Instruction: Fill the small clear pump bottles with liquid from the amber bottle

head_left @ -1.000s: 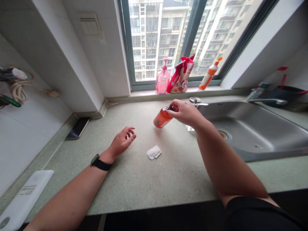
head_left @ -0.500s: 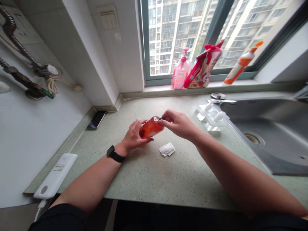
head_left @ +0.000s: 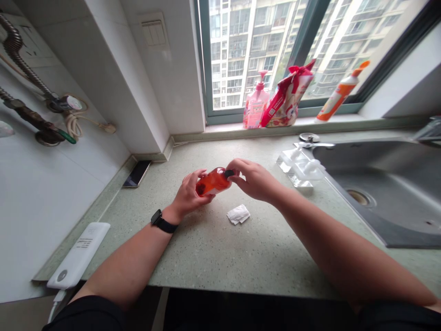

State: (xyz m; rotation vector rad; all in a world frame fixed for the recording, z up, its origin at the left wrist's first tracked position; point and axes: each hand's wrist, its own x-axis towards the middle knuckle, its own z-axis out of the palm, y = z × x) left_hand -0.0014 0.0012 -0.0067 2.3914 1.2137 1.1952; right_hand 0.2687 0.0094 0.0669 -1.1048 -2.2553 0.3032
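- In the head view, the orange bottle (head_left: 212, 182) lies tipped well over between my two hands, above the counter (head_left: 220, 257); I cannot tell whether it touches the surface.
- Its long axis runs from its dark base end, low on my left, to the black cap (head_left: 228, 174) on my right, a little farther from me.
- My left hand (head_left: 188, 193) is grasping the bottle near the base, thumb along the near side and fingers round the far side.
- My right hand (head_left: 253, 179) has the cap pinched between thumb and fingers, coming in from the right, roughly in line with the axis.
- So my right hand is nearer the neck, my left the base; I judge any turning or pulling at the cap hangs on that line.
- The folded tissue (head_left: 238, 214) lies on my side of the bottle, near but apart, and the sink (head_left: 370, 225) is well off to the right.
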